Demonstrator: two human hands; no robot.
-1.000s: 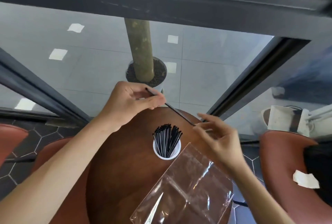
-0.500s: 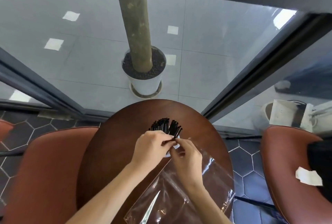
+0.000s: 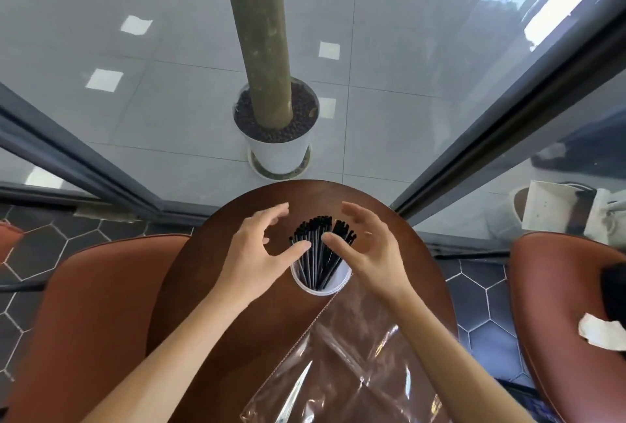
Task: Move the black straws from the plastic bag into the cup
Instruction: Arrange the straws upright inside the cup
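Many black straws (image 3: 318, 246) upright in cup (image 3: 330, 288); plastic bag (image 3: 352, 368) flat alongside.

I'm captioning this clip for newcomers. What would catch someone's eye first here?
First, the bundle of black straws standing fanned in the white cup mid-table, with the left hand and right hand open on either side. Next, the clear plastic bag lying flat below the cup on the round brown table.

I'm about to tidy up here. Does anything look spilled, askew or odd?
Nothing spilled. The thin black straws stand fanned unevenly in the small white cup, and the clear plastic bag lies flat, overhanging the round brown table.
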